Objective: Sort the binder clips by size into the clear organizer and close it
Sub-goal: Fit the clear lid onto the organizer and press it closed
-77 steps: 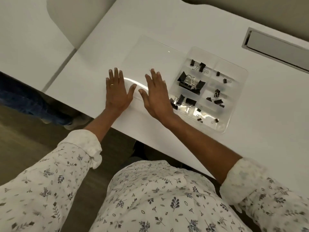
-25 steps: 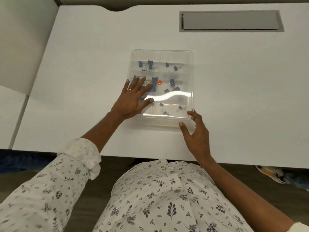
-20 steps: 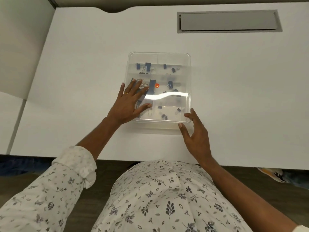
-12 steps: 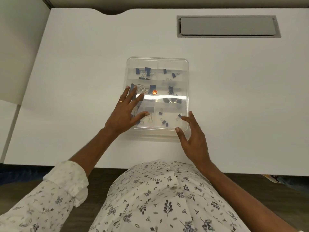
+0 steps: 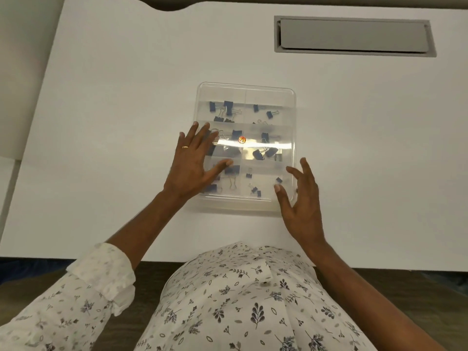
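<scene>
- Head view: clear organizer [image 5: 294, 115] lies flat on the white desk [image 5: 114, 122], under the left hand's fingers [image 5: 201, 135] and just ahead of the right hand's fingertips [image 5: 307, 168].
- Its clear lid [image 5: 268, 96] covers the compartments, and a bright band of glare crosses it from the left fingertips towards the right wall.
- Dark blue binder clips [image 5: 228, 107] show hazily through the lid. Bigger ones sit in the compartments beyond and beneath the left fingers, and smaller ones in the compartments between the left thumb and the right thumb.
- A small orange sticker [image 5: 242, 140] sits on the lid just to the right of the left fingertips, within the glare.
- Left hand [image 5: 191, 168] lies palm down on the lid's left part, fingers straight and spread, thumb stretched out across the lid. A gold ring [image 5: 185, 147] is on one finger.
- Right hand [image 5: 302, 206] is at the organizer's near right corner, fingers spread and lightly bent, thumb over the corner of the lid. I cannot tell whether the fingertips touch the plastic, and they pinch nothing.
- Beyond the right fingertips, well apart from the organizer, a grey cable hatch [image 5: 354, 35] is set into the desk.
- Behind both wrists, a white shirt with a leaf print [image 5: 240, 300] fills the bottom, its left sleeve [image 5: 101, 272] rolled up.
</scene>
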`<state>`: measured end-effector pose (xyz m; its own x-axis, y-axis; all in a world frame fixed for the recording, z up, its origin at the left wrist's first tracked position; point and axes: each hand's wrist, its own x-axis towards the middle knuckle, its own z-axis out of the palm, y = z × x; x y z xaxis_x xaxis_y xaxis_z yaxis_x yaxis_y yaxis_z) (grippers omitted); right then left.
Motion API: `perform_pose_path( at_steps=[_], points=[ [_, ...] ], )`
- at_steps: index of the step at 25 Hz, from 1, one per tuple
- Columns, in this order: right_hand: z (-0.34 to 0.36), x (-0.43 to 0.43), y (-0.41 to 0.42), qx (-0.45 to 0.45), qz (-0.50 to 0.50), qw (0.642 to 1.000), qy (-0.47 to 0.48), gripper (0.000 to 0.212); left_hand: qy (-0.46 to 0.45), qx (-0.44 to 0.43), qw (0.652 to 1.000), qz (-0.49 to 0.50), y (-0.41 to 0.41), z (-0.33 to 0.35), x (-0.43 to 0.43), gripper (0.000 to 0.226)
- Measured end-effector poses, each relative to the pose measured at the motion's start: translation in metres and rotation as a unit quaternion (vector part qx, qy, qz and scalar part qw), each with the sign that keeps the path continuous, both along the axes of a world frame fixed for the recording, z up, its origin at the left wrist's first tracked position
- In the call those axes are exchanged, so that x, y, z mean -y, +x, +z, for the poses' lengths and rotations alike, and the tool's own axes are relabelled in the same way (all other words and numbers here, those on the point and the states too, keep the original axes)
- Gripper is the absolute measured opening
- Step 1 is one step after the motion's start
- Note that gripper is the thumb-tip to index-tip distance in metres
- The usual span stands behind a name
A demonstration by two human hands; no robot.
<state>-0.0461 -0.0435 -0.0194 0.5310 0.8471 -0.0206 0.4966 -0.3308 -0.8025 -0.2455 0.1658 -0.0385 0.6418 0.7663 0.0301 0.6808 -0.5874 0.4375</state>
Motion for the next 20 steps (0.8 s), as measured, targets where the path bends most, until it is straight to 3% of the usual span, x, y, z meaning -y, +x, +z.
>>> perform_pose_path(
  at_steps=[3, 9, 13, 20],
  points=[
    [-0.001, -0.042, 0.012, 0.074, 0.013, 0.997, -0.004, 0.060, 0.014, -0.007, 1.000, 0.007, 0.022, 0.004, -0.024, 0.079],
    [-0.017, -0.166, 0.068, 0.234, 0.077, 0.965, -0.095, 0.093, 0.074, -0.111, 0.991, -0.004, 0.080, 0.007, -0.095, 0.082],
    [-0.027, -0.203, 0.090, 0.257, 0.115, 0.949, -0.143, 0.100, 0.068, -0.140, 0.988, -0.008, 0.085, -0.005, -0.109, 0.089],
    [-0.033, -0.207, 0.097, 0.276, 0.128, 0.942, -0.144, 0.093, 0.059, -0.120, 0.991, 0.024, 0.088, -0.011, -0.112, 0.082]
  ],
)
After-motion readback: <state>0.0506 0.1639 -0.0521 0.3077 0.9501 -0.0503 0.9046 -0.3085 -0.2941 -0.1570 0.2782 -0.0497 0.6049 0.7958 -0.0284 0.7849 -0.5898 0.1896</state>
